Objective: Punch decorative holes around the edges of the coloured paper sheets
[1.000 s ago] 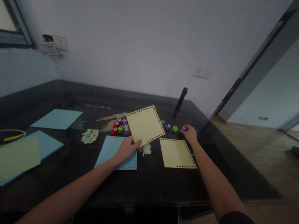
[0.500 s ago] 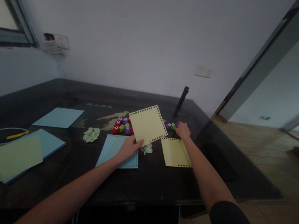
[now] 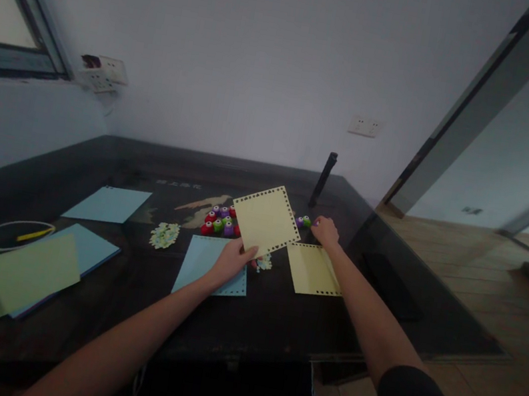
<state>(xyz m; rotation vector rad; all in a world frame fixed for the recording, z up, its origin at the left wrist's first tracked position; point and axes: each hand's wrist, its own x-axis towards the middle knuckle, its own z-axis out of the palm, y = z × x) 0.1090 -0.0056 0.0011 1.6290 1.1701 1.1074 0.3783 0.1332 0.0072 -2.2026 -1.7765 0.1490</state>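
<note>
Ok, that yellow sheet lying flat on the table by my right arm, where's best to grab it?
Take the yellow sheet by its near right corner, coming in from the right. It lies flat, so a corner probably has to be lifted before pinching it. The right hand rests near its far edge, and the left hand already holds another sheet.

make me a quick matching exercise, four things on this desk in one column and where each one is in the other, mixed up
Things:
1. yellow punched sheet
2. second yellow sheet
3. blue punched sheet
4. small purple and green punches

Places:
A. flat on the desk under the left hand
B. beside the right hand
C. held up by the left hand
D. flat on the desk under the right forearm

Pairs: 1-C, 2-D, 3-A, 4-B
</note>
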